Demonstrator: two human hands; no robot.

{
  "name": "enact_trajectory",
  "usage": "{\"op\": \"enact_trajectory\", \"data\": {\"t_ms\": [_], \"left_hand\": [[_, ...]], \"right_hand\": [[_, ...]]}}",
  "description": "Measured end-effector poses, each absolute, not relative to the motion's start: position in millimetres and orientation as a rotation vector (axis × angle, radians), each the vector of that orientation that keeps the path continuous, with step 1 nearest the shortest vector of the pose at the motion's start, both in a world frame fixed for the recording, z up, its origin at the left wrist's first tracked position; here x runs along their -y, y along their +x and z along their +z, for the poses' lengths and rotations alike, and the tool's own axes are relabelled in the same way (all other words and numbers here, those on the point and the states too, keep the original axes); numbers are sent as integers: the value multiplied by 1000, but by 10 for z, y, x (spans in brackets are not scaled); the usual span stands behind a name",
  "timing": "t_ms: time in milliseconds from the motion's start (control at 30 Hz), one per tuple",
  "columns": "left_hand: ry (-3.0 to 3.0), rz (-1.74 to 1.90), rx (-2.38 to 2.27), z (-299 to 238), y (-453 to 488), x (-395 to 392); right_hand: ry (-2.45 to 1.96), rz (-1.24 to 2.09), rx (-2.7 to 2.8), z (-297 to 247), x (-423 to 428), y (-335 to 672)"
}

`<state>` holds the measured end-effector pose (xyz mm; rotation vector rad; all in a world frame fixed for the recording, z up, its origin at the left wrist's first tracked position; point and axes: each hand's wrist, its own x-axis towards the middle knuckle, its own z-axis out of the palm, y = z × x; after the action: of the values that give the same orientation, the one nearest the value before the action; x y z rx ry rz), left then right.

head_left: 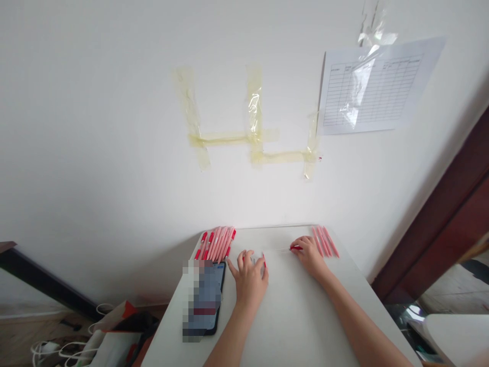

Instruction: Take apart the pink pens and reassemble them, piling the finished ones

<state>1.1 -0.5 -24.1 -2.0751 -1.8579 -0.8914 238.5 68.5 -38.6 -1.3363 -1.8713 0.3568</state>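
My right hand (308,256) is closed in a pinch on a red pen part (296,247). A thin, pale, see-through strip or tube runs from it to the left, too faint to name. My left hand (250,280) has its fingers curled above the white table, and a small red pen piece (265,261) shows at its fingertips. More red and something clear peek out between those fingers, mostly hidden. Several pink pens (219,243), some with red parts beside them, lie in a row to the left. Several pink pen barrels (324,241) lie just right of my right hand.
A phone (208,300), partly pixelated, lies along the left side of the white table (290,326). The table meets a wall with yellowed tape (225,140) and a printed sheet (376,89). Cables (64,349) and bags are on the floor at left.
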Motion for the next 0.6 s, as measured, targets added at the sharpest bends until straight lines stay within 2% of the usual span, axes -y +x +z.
{"op": "enact_trajectory", "data": {"t_ms": [200, 600], "left_hand": [[-2113, -894, 1838, -207, 26, 37], [-2130, -845, 1878, -239, -21, 22]], "right_hand": [[-1262, 409, 2010, -267, -600, 2357], [-1273, 136, 2124, -397, -646, 2316]]}}
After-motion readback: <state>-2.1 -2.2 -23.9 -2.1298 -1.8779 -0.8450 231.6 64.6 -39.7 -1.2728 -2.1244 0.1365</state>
